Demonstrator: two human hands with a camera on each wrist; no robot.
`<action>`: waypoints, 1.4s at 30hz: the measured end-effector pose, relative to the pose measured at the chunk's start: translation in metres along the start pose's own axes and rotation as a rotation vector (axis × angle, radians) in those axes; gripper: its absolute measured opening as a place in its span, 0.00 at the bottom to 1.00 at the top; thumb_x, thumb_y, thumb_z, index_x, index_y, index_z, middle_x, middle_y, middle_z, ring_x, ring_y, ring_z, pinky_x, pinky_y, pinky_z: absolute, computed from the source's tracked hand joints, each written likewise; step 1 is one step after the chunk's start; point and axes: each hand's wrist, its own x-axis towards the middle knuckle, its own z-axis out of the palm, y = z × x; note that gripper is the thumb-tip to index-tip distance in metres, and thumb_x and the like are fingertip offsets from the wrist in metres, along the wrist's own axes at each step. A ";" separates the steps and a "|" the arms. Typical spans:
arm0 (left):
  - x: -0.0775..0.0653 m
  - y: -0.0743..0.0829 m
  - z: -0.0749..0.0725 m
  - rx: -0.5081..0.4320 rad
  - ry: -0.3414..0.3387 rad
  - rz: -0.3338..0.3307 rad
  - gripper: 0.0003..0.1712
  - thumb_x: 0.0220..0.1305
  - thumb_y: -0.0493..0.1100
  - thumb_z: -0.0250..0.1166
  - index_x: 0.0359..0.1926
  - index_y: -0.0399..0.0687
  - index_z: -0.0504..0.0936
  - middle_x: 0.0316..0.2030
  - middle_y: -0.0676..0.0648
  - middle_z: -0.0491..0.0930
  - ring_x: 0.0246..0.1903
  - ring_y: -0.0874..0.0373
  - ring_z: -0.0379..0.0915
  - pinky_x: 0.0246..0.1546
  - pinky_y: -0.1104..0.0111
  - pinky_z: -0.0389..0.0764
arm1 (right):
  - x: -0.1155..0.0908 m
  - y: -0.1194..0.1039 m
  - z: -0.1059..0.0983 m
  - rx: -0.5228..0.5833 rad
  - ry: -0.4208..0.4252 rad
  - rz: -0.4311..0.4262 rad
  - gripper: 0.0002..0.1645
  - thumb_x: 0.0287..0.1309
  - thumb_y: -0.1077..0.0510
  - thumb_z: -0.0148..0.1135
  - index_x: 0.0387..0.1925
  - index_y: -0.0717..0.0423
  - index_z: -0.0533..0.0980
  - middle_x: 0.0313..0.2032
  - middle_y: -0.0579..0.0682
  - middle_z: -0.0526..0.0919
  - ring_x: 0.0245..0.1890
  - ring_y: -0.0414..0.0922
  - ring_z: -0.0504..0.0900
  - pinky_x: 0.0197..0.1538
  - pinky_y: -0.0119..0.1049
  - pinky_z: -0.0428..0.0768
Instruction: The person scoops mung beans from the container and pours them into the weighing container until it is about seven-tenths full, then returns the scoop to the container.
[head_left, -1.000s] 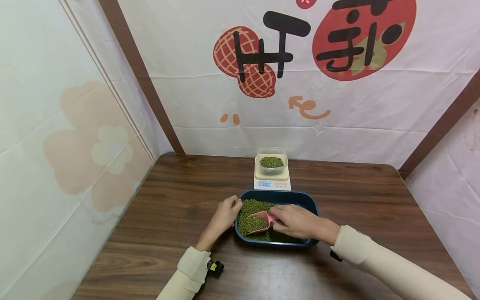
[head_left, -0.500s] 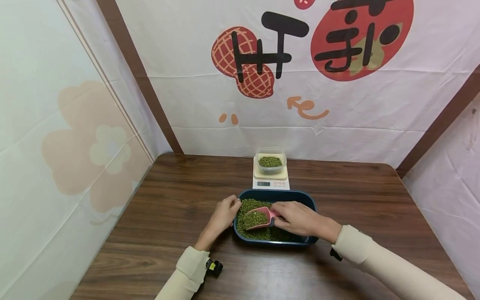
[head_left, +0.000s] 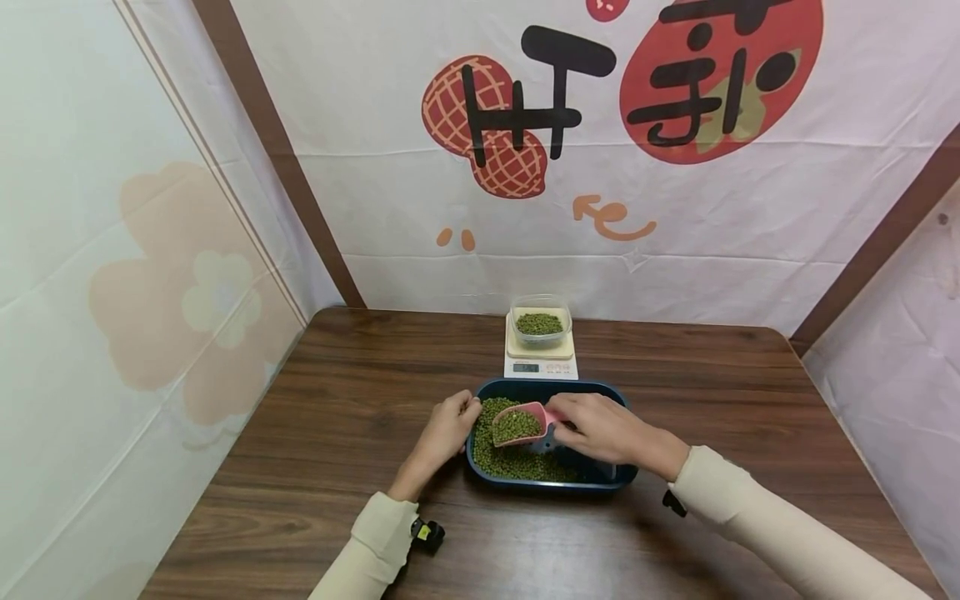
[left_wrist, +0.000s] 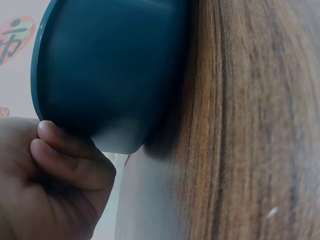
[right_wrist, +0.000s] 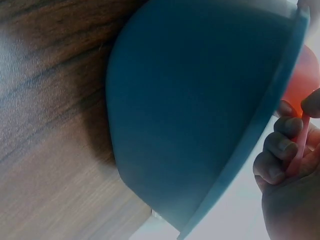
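Observation:
A dark blue tub [head_left: 555,485] with green mung beans [head_left: 491,462] stands in the middle of the table. My right hand [head_left: 600,427] grips the handle of a pink scoop [head_left: 542,410], whose bowl is heaped with beans and held over the tub. In the right wrist view, the fingers wrap round the pink handle [right_wrist: 300,150] beyond the tub's rim. At the tub's left end my left hand [head_left: 452,425] holds the rim; in the left wrist view its curled fingers [left_wrist: 75,167] touch the tub's wall [left_wrist: 110,70].
Just behind the tub sits a white kitchen scale [head_left: 542,368] with a darkened, unreadable display. On it rests a clear plastic box [head_left: 541,335] holding some beans. The brown wooden table [head_left: 360,467] meets a printed cloth wall [head_left: 420,283] at the back.
My right hand has lifted the scoop, loaded with beans, up from the bed of beans and slightly away. The scale's lit display has gone dark. My left hand stays at the rim.

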 end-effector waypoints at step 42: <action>0.000 -0.004 0.002 -0.023 0.011 0.008 0.20 0.75 0.49 0.46 0.25 0.46 0.67 0.12 0.49 0.65 0.08 0.57 0.64 0.09 0.70 0.70 | 0.009 0.023 -0.024 -0.014 0.141 0.074 0.12 0.63 0.55 0.54 0.46 0.51 0.77 0.35 0.40 0.78 0.28 0.37 0.72 0.30 0.35 0.72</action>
